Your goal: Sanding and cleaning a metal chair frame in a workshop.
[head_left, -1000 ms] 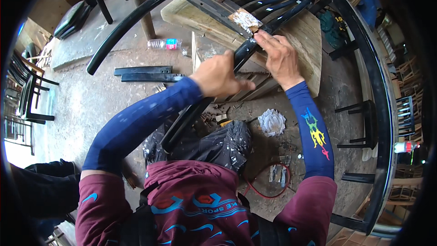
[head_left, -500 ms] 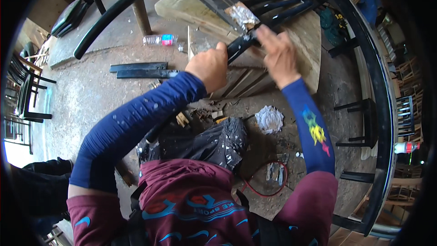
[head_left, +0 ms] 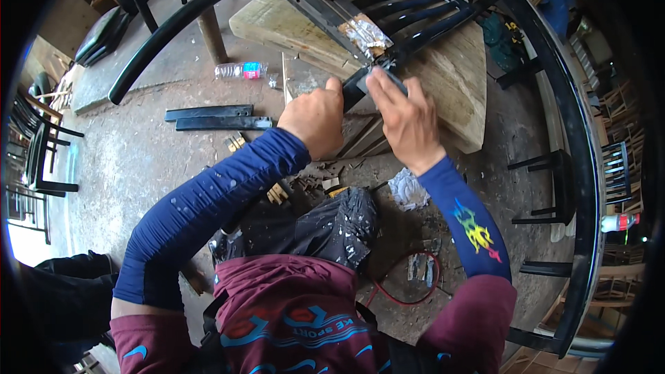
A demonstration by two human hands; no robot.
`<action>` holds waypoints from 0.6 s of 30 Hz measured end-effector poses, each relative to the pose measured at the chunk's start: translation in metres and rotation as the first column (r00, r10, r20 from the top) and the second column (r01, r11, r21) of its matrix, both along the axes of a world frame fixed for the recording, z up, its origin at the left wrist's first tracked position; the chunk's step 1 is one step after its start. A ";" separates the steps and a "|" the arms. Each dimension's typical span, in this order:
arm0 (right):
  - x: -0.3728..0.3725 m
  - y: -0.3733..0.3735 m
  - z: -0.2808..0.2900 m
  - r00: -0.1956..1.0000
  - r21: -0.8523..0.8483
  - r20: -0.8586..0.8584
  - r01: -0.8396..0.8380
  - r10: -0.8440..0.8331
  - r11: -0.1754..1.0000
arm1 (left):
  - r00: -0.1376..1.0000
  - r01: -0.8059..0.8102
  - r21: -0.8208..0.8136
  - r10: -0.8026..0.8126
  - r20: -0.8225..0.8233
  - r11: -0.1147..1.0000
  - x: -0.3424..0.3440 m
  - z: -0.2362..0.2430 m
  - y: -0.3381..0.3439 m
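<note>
A black wooden chair (head_left: 433, 38) lies tipped over on a thick pale wooden slab (head_left: 454, 76). My left hand (head_left: 315, 121) is closed around one of its black legs (head_left: 355, 93). Just to the right, my right hand (head_left: 409, 118) presses a small dark grey sheet (head_left: 392, 79), which looks like sandpaper, against the same leg near its joint. The fingers lie along the sheet and partly cover it. Beside that joint, a flat dark rail (head_left: 315, 7) bears whitish, peeling patches (head_left: 366, 33).
Two black strips (head_left: 222, 123) and a clear plastic bottle (head_left: 239, 70) lie on the floor to the left. A crumpled white cloth (head_left: 410, 188) and a red hoop (head_left: 405, 298) are near my knees. A long black frame (head_left: 589, 166) curves along the right, with several chairs around.
My right hand has moved left and toward me along the leg, and the grey sheet under its fingers now shows. My left hand keeps its grip.
</note>
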State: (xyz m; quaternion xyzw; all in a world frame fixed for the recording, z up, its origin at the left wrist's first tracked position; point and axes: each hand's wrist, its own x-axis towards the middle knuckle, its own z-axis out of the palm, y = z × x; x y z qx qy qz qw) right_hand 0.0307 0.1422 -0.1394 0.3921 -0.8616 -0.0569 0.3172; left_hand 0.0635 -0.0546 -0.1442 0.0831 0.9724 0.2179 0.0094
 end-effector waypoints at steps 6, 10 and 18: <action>-0.005 -0.007 0.005 0.997 -0.051 0.076 0.038 -0.034 0.998 | 1.000 -0.011 -0.007 0.011 0.001 1.000 -0.004 0.001 0.001; -0.051 0.025 0.011 0.998 -0.102 0.004 0.066 -0.066 0.993 | 0.999 0.029 -0.004 -0.029 0.036 1.000 0.000 0.005 0.010; -0.045 0.019 0.006 0.995 -0.026 0.054 0.091 -0.090 0.995 | 0.999 0.041 0.000 -0.041 -0.007 0.999 -0.003 0.002 0.005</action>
